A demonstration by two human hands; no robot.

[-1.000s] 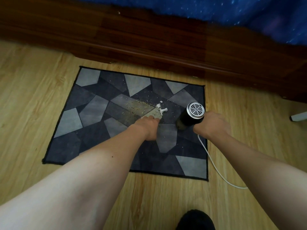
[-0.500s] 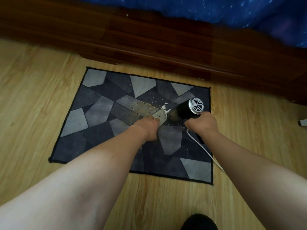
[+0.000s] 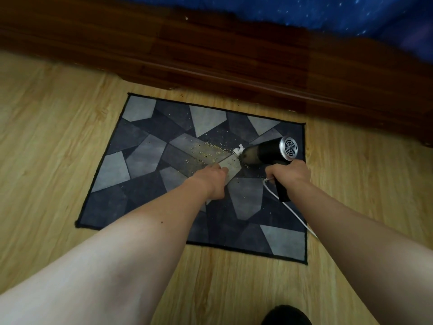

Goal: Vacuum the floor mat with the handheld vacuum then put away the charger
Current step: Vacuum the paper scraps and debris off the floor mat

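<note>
A dark floor mat (image 3: 140,160) with grey angular patches lies on the wooden floor. Fine yellowish crumbs (image 3: 210,148) and small white scraps (image 3: 238,150) are scattered near its middle. My right hand (image 3: 290,175) grips the handle of the black handheld vacuum (image 3: 269,152). Its nozzle points left, right at the white scraps, and its silver grille faces right. A white charger cable (image 3: 290,208) trails from the handle back along my right forearm. My left hand (image 3: 209,181) presses down on the mat just left of the nozzle.
A dark wooden bed frame (image 3: 210,55) runs along the far edge of the mat, with blue starry bedding (image 3: 328,12) above it. Light wooden floor surrounds the mat. A dark foot or shoe (image 3: 285,315) shows at the bottom edge.
The vacuum has swung so its nozzle points left and has moved onto the white scraps and crumbs. My left hand has stayed pressed on the mat.
</note>
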